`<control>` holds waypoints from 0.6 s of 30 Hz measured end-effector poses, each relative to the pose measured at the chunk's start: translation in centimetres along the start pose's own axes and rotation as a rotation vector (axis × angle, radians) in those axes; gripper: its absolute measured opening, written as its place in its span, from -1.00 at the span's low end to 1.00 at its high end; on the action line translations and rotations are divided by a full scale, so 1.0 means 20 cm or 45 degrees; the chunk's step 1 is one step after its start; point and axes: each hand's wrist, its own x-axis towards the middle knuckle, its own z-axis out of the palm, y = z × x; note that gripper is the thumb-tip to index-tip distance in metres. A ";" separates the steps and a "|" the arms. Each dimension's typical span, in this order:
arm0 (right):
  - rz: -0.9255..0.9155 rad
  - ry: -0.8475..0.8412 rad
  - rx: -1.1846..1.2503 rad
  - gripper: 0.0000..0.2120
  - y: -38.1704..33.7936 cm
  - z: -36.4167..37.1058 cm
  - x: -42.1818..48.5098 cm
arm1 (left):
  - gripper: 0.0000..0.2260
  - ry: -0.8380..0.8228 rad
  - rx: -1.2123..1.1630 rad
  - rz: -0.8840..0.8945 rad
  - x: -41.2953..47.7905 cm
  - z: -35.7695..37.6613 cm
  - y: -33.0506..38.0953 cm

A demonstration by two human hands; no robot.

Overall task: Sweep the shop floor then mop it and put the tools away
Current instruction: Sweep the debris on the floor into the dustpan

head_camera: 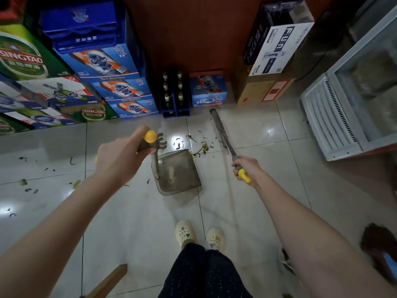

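Note:
A grey dustpan (178, 173) stands on the white tiled floor (247, 211) in front of my feet. My left hand (122, 155) grips the yellow-capped top of its upright handle (150, 137). My right hand (246, 166) grips the grey and yellow handle of a broom. The broom's head (218, 125) lies on the floor beyond the pan, to its right. Green scraps and dark bits of litter (200, 147) lie between the broom head and the pan's mouth. More litter (28, 186) is scattered on the tiles to the left.
Stacked beer cartons (120, 89) line the left wall, with a crate of bottles (171, 93) and more boxes (268, 61) against the back. A chest freezer (348, 104) stands at the right. A brown brush-like thing (376, 239) sits at lower right, a wooden piece (111, 280) at bottom.

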 end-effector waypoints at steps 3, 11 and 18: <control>-0.010 0.045 -0.059 -0.81 -0.13 0.03 0.11 | -0.77 0.028 -0.034 0.007 0.14 0.00 -0.01; -0.128 0.103 -0.563 -0.67 -0.29 -0.03 0.58 | -0.76 0.117 -0.075 -0.047 0.45 0.08 0.07; -0.190 0.154 -0.899 -0.50 -0.41 -0.06 0.86 | -0.75 0.195 -0.103 -0.156 0.64 0.19 0.12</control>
